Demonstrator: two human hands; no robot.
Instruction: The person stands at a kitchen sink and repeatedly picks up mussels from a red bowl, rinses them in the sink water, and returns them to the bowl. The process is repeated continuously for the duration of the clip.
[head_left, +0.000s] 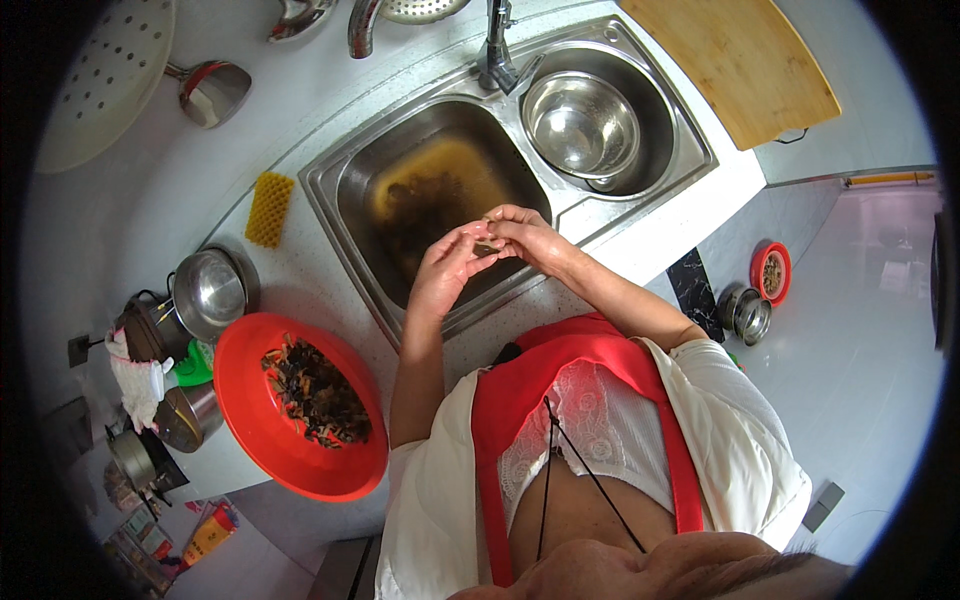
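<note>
Over the near part of the left sink basin (352, 217), my two hands meet at the fingertips. A small brownish, wet-looking piece, perhaps mushroom (487, 249), sits between my left hand (448, 266) and my right hand (529, 238). Both hands pinch it, and fingers cover part of it. Below them, brown water (469, 169) fills the basin's bottom, with a dark clump (424, 199) of similar pieces in it. To the left, a red plastic bowl (251, 420) holds a heap of dark, mushroom-like pieces (319, 394).
A steel bowl (581, 124) occupies the right basin, near the faucet (496, 56). A yellow sponge (270, 210) lies left of the sink, with steel pots (210, 295) beyond. A wooden cutting board (750, 67) is at the upper right. Steel bowls (750, 315) stand on the floor.
</note>
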